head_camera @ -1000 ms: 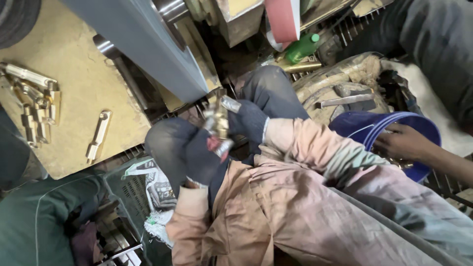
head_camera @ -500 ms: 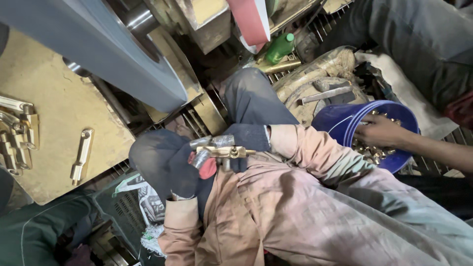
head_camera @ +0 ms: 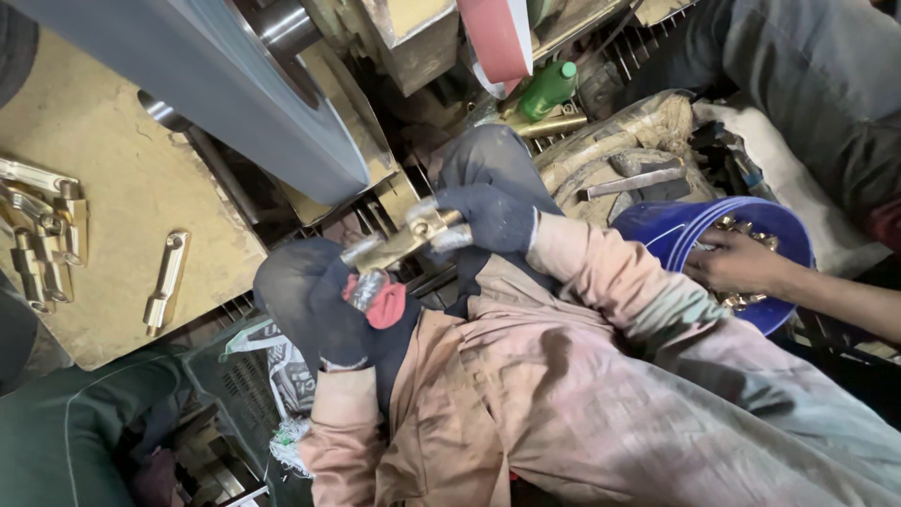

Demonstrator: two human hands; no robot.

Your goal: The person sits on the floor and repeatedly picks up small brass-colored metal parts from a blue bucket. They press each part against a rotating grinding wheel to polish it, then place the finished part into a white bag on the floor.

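Both gloved hands are on 1 brass fitting (head_camera: pixel 399 246), held just above the knees and below the grey belt (head_camera: pixel 235 89) of the grinding machine. The right hand (head_camera: pixel 493 218) is clenched round the fitting's upper end, fingers wrapped over it. The left hand (head_camera: pixel 343 310) grasps the lower end, where a duller stub points down against the red patch of the glove.

What has changed over the last second: the fitting stood nearly upright between the hands, then swung level, and now lies slanted, its upper end toward the right hand. It has also come a little nearer the belt, though it is apart from it and no face of it touches the abrasive. (The camera has tipped too, so part of this shift is the head's and not the hands'.) As a judgement, the piece is being turned over and looked at between passes rather than ground at this instant.

On the tan board (head_camera: pixel 113 216) to the left, 1 brass lever (head_camera: pixel 165 282) lies alone, with a cluster of like pieces (head_camera: pixel 42 235) near the edge; these sit as they did. To the right, another person's bare hand (head_camera: pixel 737 263) reaches into a blue bucket (head_camera: pixel 676 230) of small brass parts, deeper in than a second ago. A green bottle (head_camera: pixel 549 86) stands behind the red belt (head_camera: pixel 497 38).
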